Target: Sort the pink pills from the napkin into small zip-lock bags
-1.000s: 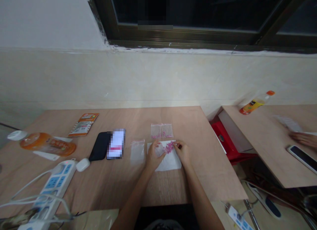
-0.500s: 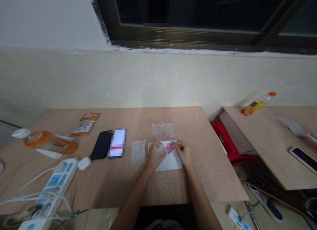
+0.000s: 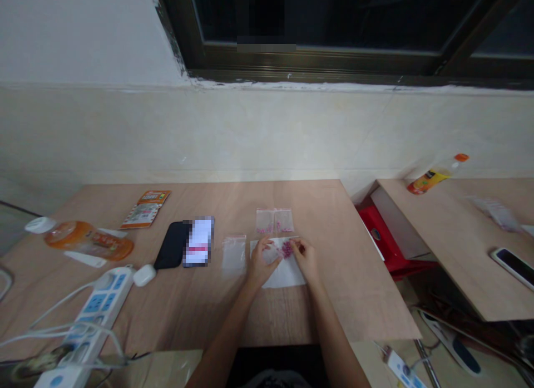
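Observation:
Pink beads (image 3: pixel 286 249) lie in a small heap on a white sheet of paper (image 3: pixel 283 276). Left of the heap, my left hand (image 3: pixel 261 263) is closed on a small clear plastic bag (image 3: pixel 270 253), its thumb reaching toward the beads. My right hand (image 3: pixel 305 257) touches the heap's right side with fingertips pinched together; whatever is between them is too small to make out. Just beyond the paper are two small zip bags (image 3: pixel 265 220) side by side, with a few pink beads inside. Another clear zip bag (image 3: pixel 234 254) lies flat left of the paper.
To the left are a lit phone (image 3: pixel 198 241), a black phone (image 3: pixel 170 246), a white charger case (image 3: pixel 144 275), an orange packet (image 3: pixel 146 209), a drink bottle (image 3: pixel 87 240) on its side and a power strip (image 3: pixel 100 304) with cables. A second table (image 3: pixel 442 237) stands right, past a gap.
My right hand has shifted slightly left, its fingertips moving in onto the bead heap. My left hand keeps its place with the bag. The camera view has moved a little.

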`<control>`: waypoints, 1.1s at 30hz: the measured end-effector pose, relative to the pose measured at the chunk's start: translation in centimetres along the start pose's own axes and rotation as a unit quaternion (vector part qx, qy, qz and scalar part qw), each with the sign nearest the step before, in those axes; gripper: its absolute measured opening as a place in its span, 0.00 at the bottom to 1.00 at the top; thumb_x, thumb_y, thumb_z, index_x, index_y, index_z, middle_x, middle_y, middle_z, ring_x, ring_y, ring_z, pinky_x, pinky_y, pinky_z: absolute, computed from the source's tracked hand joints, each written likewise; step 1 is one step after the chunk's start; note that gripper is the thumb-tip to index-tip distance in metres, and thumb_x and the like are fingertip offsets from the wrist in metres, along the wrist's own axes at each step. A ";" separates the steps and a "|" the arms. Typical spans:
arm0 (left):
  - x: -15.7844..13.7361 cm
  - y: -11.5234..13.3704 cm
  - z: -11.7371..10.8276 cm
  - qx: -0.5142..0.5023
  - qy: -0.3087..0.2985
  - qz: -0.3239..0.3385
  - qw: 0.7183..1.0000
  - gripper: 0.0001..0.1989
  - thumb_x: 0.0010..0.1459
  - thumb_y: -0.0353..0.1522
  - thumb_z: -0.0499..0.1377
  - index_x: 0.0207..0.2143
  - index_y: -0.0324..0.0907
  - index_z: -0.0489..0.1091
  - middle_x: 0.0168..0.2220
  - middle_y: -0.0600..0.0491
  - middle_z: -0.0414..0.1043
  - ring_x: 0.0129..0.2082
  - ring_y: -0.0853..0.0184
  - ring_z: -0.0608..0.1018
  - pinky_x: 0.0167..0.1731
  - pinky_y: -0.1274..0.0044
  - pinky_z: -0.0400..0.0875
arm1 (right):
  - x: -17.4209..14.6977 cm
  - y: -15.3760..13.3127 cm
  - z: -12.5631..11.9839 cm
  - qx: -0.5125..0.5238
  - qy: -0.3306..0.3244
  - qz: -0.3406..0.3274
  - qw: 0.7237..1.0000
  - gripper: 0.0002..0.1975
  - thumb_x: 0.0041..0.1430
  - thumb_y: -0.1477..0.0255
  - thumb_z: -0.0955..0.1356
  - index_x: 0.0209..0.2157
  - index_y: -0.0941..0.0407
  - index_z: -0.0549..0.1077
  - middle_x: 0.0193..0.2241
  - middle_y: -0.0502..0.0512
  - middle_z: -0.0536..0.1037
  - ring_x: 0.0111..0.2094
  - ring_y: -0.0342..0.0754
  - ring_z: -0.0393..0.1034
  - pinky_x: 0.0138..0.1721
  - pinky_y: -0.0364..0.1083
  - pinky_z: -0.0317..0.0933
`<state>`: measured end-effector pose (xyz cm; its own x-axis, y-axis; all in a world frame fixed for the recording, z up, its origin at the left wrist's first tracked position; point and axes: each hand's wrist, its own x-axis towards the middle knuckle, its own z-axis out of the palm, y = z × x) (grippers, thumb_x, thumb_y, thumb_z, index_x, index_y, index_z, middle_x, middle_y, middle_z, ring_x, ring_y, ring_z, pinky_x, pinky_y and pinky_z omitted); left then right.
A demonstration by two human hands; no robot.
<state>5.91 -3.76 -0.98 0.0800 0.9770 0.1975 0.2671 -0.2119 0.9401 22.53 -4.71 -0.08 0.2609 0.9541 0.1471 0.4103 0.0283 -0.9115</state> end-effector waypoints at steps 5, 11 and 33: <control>0.0 0.0 0.1 -0.006 0.007 -0.004 1.000 0.33 0.44 0.30 0.67 0.54 0.46 0.62 0.44 0.49 0.74 0.42 0.62 0.76 0.46 0.66 0.70 | 0.1 1.4 -1.1 -0.108 0.069 -0.003 0.992 0.20 0.61 0.59 0.62 0.37 0.59 0.78 0.26 0.56 0.78 0.27 0.48 0.68 0.33 0.45 0.60; 0.0 0.3 0.1 -0.005 0.008 -0.014 1.000 0.34 0.42 0.31 0.67 0.54 0.46 0.63 0.43 0.49 0.75 0.41 0.63 0.77 0.46 0.67 0.70 | 0.0 0.9 -1.0 -0.226 0.052 -0.025 0.972 0.18 0.62 0.62 0.61 0.38 0.57 0.79 0.30 0.57 0.78 0.35 0.50 0.68 0.39 0.46 0.54; 0.0 0.2 0.1 -0.003 -0.002 -0.011 1.000 0.33 0.44 0.31 0.67 0.54 0.45 0.62 0.43 0.49 0.74 0.42 0.62 0.76 0.46 0.67 0.70 | 0.0 0.6 -1.0 -0.172 0.063 -0.012 0.983 0.19 0.61 0.59 0.62 0.35 0.56 0.79 0.26 0.54 0.77 0.32 0.50 0.69 0.39 0.47 0.55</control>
<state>6.01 -3.80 -0.84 0.0775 0.9812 0.1768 0.2633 -0.1912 0.9456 23.70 -5.01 -0.25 0.3443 0.9095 0.2328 0.6835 -0.0728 -0.7263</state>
